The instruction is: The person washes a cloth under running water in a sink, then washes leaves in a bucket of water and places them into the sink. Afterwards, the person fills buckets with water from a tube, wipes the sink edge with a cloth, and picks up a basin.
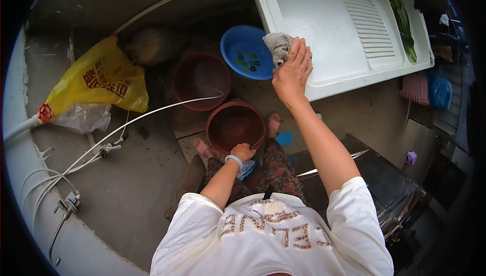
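My right hand (pixel 292 76) is stretched forward, pressing a crumpled grey cloth (pixel 278 48) against the near left corner of a white sink with a washboard (pixel 324 38). Its fingers lie together over the cloth. Lower down, my left hand (pixel 243 152), with a pale bracelet at the wrist, is curled at the near rim of a reddish-brown basin (pixel 228 129) between my feet. Its fingertips are partly hidden. A blue-and-white packet (pixel 247 168) lies just beneath that wrist.
A blue basin (pixel 243 40) with green leaf shapes on its bottom and a dark red bucket (pixel 195 81) stand ahead. A white hose (pixel 147 116) crosses from the left into the bucket. A yellow bag (pixel 101 78) is at left, a dark-topped cabinet (pixel 379 169) at right.
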The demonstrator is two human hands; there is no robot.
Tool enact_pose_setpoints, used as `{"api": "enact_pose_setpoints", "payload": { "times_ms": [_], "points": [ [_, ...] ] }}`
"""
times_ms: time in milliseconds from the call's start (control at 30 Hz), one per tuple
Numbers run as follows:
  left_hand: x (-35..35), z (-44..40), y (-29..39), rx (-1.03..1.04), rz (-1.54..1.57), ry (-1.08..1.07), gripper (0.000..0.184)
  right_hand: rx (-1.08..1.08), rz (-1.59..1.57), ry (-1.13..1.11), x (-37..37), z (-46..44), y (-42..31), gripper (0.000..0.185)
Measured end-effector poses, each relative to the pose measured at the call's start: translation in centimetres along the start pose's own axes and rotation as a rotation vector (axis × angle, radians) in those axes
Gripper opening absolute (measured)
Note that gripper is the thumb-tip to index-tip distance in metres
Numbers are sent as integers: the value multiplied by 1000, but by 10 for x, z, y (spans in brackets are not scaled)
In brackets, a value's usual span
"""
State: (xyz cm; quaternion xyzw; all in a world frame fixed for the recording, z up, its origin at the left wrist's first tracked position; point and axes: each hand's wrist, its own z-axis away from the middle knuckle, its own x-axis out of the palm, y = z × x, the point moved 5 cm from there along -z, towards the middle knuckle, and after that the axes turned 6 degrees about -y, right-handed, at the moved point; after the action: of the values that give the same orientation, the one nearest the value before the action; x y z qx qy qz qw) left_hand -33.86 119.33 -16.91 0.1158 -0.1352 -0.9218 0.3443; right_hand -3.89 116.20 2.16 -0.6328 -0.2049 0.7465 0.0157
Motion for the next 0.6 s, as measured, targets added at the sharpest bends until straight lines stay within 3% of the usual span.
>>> {"api": "enact_pose_setpoints", "payload": {
  "times_ms": [133, 233, 300, 367, 433, 467, 600],
  "points": [
    [-10, -11, -21, 61, 292, 127, 44, -6, 16, -6, 2, -1, -1, 99],
    [-36, -26, -59, 20, 644, 438, 35, -20, 20, -9, 2, -2, -3, 100],
    [-55, -44, -101, -3, 682, 784, 25, -41, 16, -3, 1, -2, -5, 100],
    [-80, -56, -141, -153, 683, 920, 37, -57, -4, -1, 3, -2, -5, 101],
    [-101, -76, -181, -279, 788, 1012, 54, -54, 2, -10, 5, -3, -6, 101],
    [-109, -87, -198, -346, 814, 960, 61, -51, 7, -14, 6, -4, -6, 102],
    [-127, -136, -238, -156, 1483, 847, 57, -92, 57, -15, 10, -4, -7, 101]
  ]
}}
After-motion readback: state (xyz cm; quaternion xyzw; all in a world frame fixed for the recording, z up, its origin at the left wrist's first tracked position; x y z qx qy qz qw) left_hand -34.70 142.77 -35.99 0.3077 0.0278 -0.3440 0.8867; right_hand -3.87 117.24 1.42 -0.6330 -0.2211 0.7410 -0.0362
